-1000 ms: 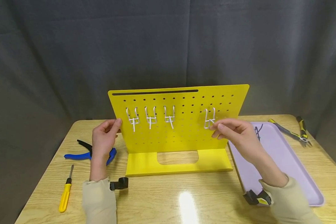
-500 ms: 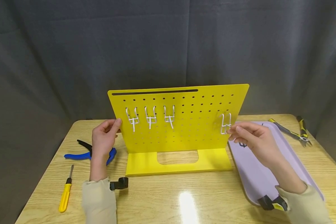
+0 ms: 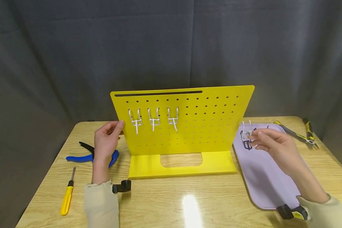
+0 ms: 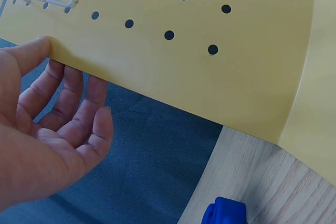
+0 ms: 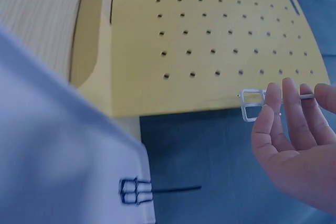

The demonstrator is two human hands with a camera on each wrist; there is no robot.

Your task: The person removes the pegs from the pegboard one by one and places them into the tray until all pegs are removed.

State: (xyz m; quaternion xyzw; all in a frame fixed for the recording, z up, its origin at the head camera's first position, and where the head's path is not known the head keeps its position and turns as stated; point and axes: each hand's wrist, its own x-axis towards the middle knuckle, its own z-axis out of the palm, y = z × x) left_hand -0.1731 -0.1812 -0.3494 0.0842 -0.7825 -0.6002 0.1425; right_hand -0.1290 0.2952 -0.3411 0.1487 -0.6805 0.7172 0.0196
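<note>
A yellow pegboard (image 3: 207, 141) stands upright on its own base, with three white wire hooks (image 3: 154, 122) along its left half. At its left edge my left hand (image 3: 106, 141) pinches the board, thumb on the front face and fingers behind. My right hand (image 3: 277, 147) holds another white hook (image 5: 252, 105) by its prong, off the board's right side and over the lilac tray (image 3: 262, 190). A dark wire hook (image 5: 135, 191) lies in the tray, partly behind the held hook in the head view.
Blue-handled pliers (image 3: 79, 159) and a yellow screwdriver (image 3: 66, 201) lie on the wooden table (image 3: 156, 202) at left. Pliers with grey-and-yellow handles (image 3: 292, 132) and another black-and-yellow tool (image 3: 308, 129) lie beyond the tray. A dark curtain (image 3: 159, 44) hangs behind.
My right hand has carried the white hook rightward, from in front of the board to above the tray. My left hand keeps its grip on the board's edge.
</note>
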